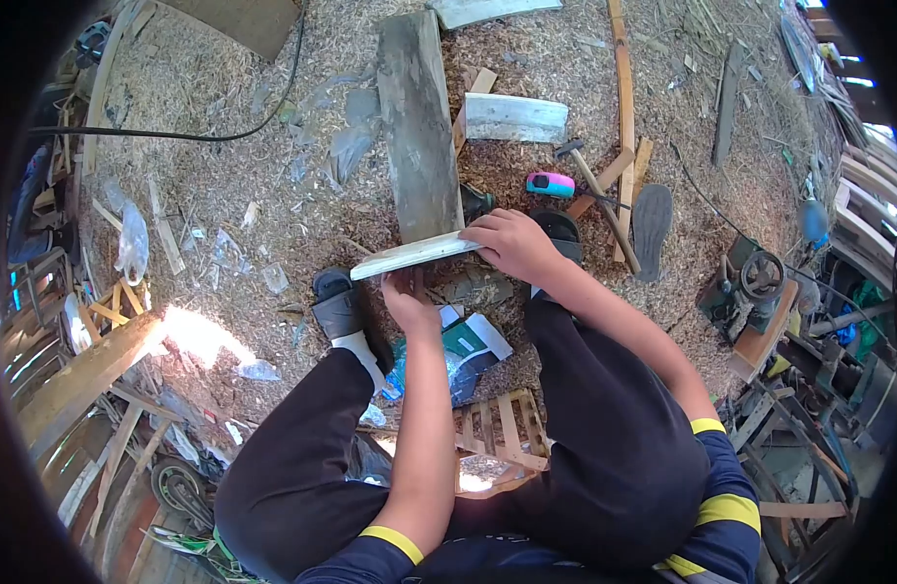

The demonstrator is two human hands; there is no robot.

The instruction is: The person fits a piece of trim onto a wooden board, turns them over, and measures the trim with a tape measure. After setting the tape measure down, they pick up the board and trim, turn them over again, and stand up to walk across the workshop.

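Crosswise, pale wood strip (pixel 414 255) lying left-right, left hand (pixel 409 300) and right hand (pixel 512 243) gripping it

Pale flat wooden slat (pixel 414 255), near-level

Black trousers (pixel 604 438), dark yellow-banded sleeves (pixel 721 487), black sandals (pixel 336 302).

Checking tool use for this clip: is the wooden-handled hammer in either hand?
No: the wooden-handled hammer lies on the sawdust, while the left hand and right hand grip a pale wooden slat.
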